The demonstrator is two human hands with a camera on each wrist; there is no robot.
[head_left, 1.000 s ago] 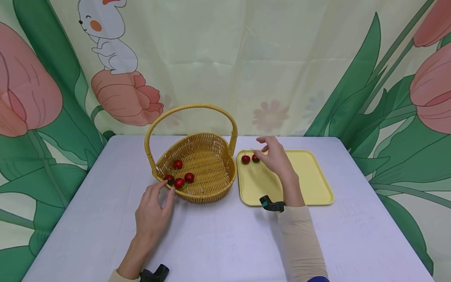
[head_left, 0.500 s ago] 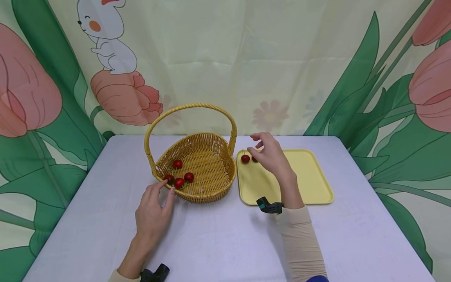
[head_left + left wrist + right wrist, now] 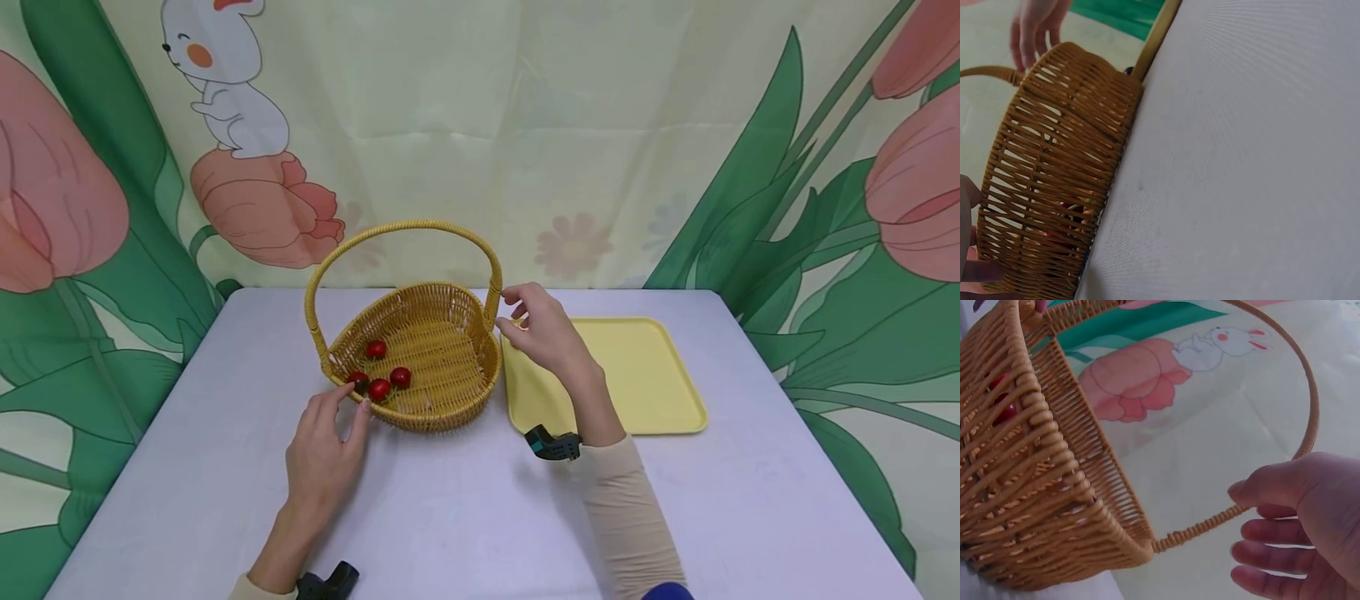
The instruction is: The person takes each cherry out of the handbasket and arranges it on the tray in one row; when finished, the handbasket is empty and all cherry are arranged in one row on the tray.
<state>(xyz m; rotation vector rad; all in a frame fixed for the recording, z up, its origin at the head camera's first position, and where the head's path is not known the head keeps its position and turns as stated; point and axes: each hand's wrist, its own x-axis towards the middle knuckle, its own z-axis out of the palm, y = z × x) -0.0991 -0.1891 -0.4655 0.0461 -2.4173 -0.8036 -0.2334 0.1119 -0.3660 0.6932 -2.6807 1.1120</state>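
A golden wicker basket with a tall arched handle stands on the table, a few red cherries lying in its left part. My left hand holds the near-left rim, index finger over the edge and thumb at the outside. Beside the right foot of the handle hovers my right hand, thumb and fingers apart with nothing between them. The right wrist view shows these loosely bent fingers close to the handle. Under that hand, the upper left corner of the yellow tray is hidden.
The tray lies right of the basket, almost touching it. A white cloth covers the table. Behind it hangs a curtain printed with tulips and a rabbit.
My right hand has moved left from over the tray to the basket's handle, and now covers the two cherries seen earlier on the tray. My left hand has stayed at the rim.
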